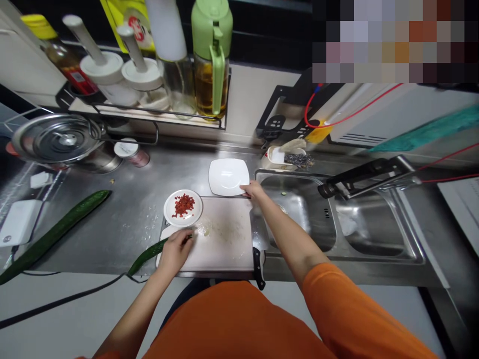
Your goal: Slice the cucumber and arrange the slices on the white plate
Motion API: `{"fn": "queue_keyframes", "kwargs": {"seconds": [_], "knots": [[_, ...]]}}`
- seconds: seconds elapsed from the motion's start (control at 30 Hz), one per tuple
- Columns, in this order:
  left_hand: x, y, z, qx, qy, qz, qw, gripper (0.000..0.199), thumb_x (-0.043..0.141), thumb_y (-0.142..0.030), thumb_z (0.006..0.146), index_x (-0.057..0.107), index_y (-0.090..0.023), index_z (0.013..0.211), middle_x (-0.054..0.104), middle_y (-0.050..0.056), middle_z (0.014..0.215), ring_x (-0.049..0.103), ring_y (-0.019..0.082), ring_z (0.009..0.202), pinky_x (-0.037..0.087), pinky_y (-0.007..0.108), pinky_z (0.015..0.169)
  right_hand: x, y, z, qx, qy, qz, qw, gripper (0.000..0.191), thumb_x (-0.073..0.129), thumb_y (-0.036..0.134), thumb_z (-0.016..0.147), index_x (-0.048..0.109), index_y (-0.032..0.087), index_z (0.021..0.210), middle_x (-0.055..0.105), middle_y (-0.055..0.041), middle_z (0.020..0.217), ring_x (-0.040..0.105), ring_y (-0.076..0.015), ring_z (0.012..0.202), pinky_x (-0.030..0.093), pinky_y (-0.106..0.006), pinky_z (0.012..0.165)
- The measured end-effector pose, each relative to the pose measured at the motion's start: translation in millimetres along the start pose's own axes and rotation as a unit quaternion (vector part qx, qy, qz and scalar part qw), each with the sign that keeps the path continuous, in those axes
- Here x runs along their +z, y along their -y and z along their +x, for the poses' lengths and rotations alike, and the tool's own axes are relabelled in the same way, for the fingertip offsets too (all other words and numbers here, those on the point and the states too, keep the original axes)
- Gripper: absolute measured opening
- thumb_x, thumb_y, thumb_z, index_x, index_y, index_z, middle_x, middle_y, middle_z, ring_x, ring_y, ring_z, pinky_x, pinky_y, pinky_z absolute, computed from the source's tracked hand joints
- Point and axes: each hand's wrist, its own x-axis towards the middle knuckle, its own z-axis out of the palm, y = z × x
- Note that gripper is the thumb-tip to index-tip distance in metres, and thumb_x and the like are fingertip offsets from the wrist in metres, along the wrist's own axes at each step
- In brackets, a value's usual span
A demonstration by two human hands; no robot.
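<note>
My right hand [252,189] pinches the near right edge of a white squarish plate [228,175] behind the cutting board. My left hand [175,252] is closed around a cucumber [147,255] at the board's left edge. One end of it sticks out to the left, and a bit of green shows at my fingertips. A white round plate [168,211] bearing small red chopped pieces [184,205] overlaps the board's far left corner. The white cutting board [224,239] is wet, with small scraps on it. Along its right side lies a knife [258,267] with a black handle.
A longer cucumber [60,232] lies on the counter at left. Behind it stand a lidded steel pot [93,162] and a small jar [132,153]. Bottles, including a green-topped oil bottle [211,55], fill a rack. To the right is a double sink [299,214] with a black faucet [359,174].
</note>
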Motion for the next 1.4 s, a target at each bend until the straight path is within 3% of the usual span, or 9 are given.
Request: {"fn": "queue_keyframes", "kwargs": {"seconds": [0.1,0.27,0.4,0.5,0.63,0.77,0.87,1.23,1.4], "knots": [[-5.2,12,-6,0.012,-0.014,0.074,0.997,0.030,0.059,-0.036,0.082,0.062,-0.022,0.109,0.066,0.009,0.108,0.058,0.026,0.102,0.046,0.041,0.090,0,2,-4,-0.015,-0.037,-0.078,0.996,0.048,0.079,0.019,0.062,0.059,0.015,0.106,0.067,-0.0049,0.082,0.063,-0.0144,0.063,0.055,-0.022,0.052],[-5.7,31,-17,-0.016,0.008,0.167,0.986,0.039,0.062,-0.033,0.079,0.058,-0.024,0.117,0.061,0.011,0.118,0.052,0.031,0.111,0.042,0.049,0.092,-1,9,-20,-0.042,-0.094,-0.188,0.977,0.053,0.079,0.023,0.063,0.056,0.016,0.109,0.065,-0.0132,0.103,0.065,-0.0227,0.089,0.056,-0.027,0.068],[-2.2,43,-15,0.012,0.005,0.143,0.990,0.034,0.055,-0.028,0.083,0.058,-0.023,0.116,0.061,0.010,0.115,0.054,0.028,0.108,0.044,0.046,0.093,-3,15,-44,-0.073,-0.132,-0.249,0.957,0.052,0.073,0.028,0.071,0.050,0.014,0.116,0.059,-0.0168,0.117,0.055,-0.0266,0.113,0.047,-0.033,0.091],[1.2,37,-8,0.050,0.006,0.113,0.992,0.035,0.055,-0.029,0.084,0.056,-0.022,0.119,0.062,0.010,0.112,0.055,0.027,0.107,0.045,0.044,0.094,-6,8,-75,-0.105,-0.146,-0.284,0.942,0.042,0.064,0.031,0.081,0.048,0.015,0.116,0.056,-0.0168,0.121,0.054,-0.0258,0.113,0.043,-0.034,0.094],[19.3,4,6,0.098,0.044,0.055,0.993,0.038,0.053,-0.032,0.087,0.053,-0.023,0.124,0.062,0.009,0.114,0.056,0.024,0.107,0.046,0.041,0.094,-11,-34,-139,-0.178,-0.125,-0.412,0.885,0.033,0.050,0.034,0.090,0.045,0.017,0.117,0.063,-0.0140,0.104,0.061,-0.0255,0.099,0.044,-0.035,0.084],[53.6,-31,19,0.122,0.098,0.025,0.987,0.039,0.053,-0.031,0.087,0.053,-0.021,0.125,0.062,0.010,0.109,0.057,0.024,0.103,0.047,0.041,0.092,-15,-91,-196,-0.110,-0.098,-0.500,0.853,0.035,0.049,0.037,0.090,0.045,0.015,0.116,0.063,-0.0152,0.098,0.064,-0.0260,0.086,0.046,-0.033,0.070],[75.1,-41,21,0.116,0.115,0.016,0.986,0.039,0.052,-0.030,0.087,0.055,-0.019,0.124,0.060,0.011,0.107,0.057,0.023,0.100,0.048,0.041,0.090,-17,-124,-218,-0.115,-0.110,-0.536,0.829,0.032,0.055,0.035,0.087,0.048,0.017,0.113,0.061,-0.0141,0.101,0.062,-0.0249,0.090,0.046,-0.031,0.071],[80.1,-30,22,0.146,0.086,0.054,0.984,0.038,0.042,-0.024,0.091,0.050,-0.020,0.128,0.060,0.012,0.116,0.055,0.024,0.105,0.046,0.043,0.095,-13,-163,-220,-0.173,-0.174,-0.409,0.879,0.047,0.041,0.005,0.075,0.050,0.016,0.120,0.048,-0.0125,0.105,0.054,-0.0224,0.093,0.046,-0.036,0.085],[79.0,-30,24,0.158,0.082,0.082,0.981,0.043,0.054,-0.034,0.087,0.050,-0.021,0.128,0.055,0.013,0.122,0.052,0.028,0.113,0.045,0.045,0.097,-17,-160,-237,-0.228,-0.182,-0.351,0.890,0.054,0.041,0.005,0.071,0.047,0.014,0.123,0.046,-0.0125,0.104,0.050,-0.0239,0.098,0.046,-0.038,0.088]]}}
